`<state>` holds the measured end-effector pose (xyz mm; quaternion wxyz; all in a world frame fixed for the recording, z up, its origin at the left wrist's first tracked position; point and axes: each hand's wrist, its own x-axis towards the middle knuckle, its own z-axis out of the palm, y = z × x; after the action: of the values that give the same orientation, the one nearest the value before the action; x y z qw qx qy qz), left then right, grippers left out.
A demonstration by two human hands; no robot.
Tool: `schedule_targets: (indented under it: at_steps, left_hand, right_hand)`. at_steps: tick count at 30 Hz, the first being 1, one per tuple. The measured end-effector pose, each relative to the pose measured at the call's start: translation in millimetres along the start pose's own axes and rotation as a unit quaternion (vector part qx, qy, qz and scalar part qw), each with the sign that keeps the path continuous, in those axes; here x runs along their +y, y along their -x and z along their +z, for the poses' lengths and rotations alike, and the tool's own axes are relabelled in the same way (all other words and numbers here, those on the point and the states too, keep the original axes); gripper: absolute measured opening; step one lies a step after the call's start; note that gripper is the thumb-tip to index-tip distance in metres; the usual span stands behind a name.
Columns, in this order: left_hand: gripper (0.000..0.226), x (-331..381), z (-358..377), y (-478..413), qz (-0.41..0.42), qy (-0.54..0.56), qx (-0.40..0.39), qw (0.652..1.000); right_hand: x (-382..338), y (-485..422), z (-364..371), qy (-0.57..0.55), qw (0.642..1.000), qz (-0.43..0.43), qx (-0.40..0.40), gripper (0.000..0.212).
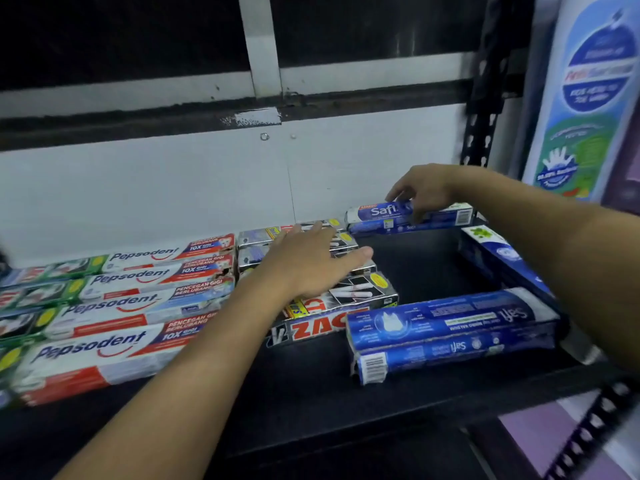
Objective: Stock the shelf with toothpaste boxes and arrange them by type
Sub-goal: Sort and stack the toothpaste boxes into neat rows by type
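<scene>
Your left hand (311,263) lies flat with straight fingers on the black boxes (363,293) at the centre of the frame, grasping nothing. Your right hand (424,190), right of centre, grips a blue box (379,213) from above at the back of the shelf (415,268), just beside the black rows. White and red boxes (138,301) fill the left of the frame in rows. More blue boxes (450,323) lie stacked at lower right.

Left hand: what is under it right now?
The left hand is spread open over the black Zact boxes, which lie in rows from front to back. The palm covers the middle boxes, so their labels and alignment cannot be seen.
</scene>
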<state>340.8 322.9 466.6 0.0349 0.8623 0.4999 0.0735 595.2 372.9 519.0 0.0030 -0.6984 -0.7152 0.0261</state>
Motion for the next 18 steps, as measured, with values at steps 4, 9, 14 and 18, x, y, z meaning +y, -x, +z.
schedule_targets:
  at_steps: [4,9,14,18]
  left_hand:
    - [0.107,-8,12,-9,-0.025,0.013,-0.057,0.998]
    - [0.106,-8,18,-6,-0.018,-0.016,-0.062,0.998]
    - [0.106,-11,21,-8,-0.012,-0.031,-0.067,0.997]
    - [0.107,-12,23,-10,-0.012,-0.034,-0.068,0.997]
  right_hand:
    - [13,-15,15,0.043,0.999,-0.008,-0.003,0.067]
    - [14,-29,27,0.03,0.999,-0.011,-0.013,0.07]
    - [3,-34,31,0.026,0.999,-0.024,-0.02,0.071]
    - [2,-36,34,0.002,1.0,-0.021,0.007,0.068]
